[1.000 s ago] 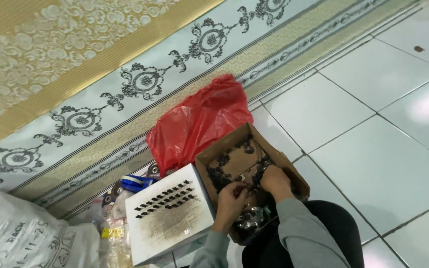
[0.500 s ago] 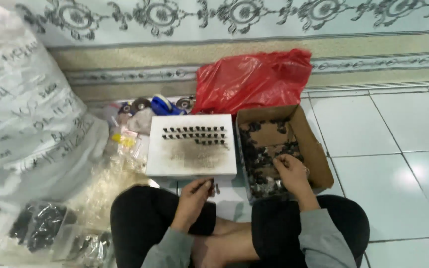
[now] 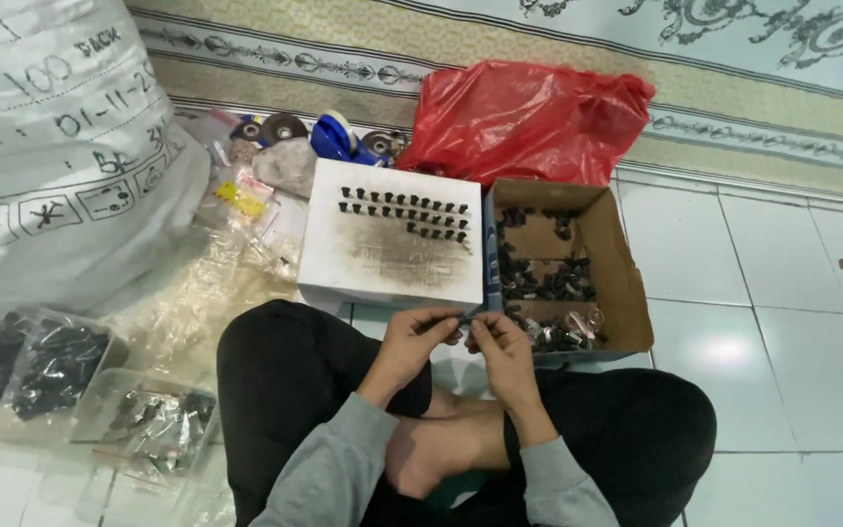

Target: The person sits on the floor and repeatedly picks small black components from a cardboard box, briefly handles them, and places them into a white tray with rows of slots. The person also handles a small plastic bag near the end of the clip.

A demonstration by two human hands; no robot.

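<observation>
Small dark part [image 3: 463,317] sits pinched between both hands, just above the crossed legs and right at the near edge of the white block. Left hand [image 3: 410,344] has fingers closed tog. on its left end; right hand [image 3: 500,349] has thumb and forefinger clamped on the other end, fingertips of the 2 hands nearly touching. Part is too small to make out its shape.

Directly ahead of the hands: white foam block [image 3: 392,239], top smudged grey, w/ rows of small black pieces [image 3: 404,210] stuck upright along its far side; near half of top is bare.

Just ahead-right of right hand: open cardboard box [image 3: 626,283], flaps up, holding a loose heap of black parts [image 3: 543,283] plus a few clear/metal bits at the near corner; box touches the block's right side.

Beyond box: crumpled red plastic bag [image 3: 529,117] against the carpet edge.

Far left of left hand: clear plastic bags [image 3: 46,361] w/ black parts inside, and more clear bags w/ mixed bits nearer the knee. Behind them a big white woven sack [image 3: 60,146]. Ahead-left: blue tape roll [image 3: 334,137] among discs and small packets.

Right of right hand: white floor tiles [image 3: 782,322], open room there; left side crowded by bags
</observation>
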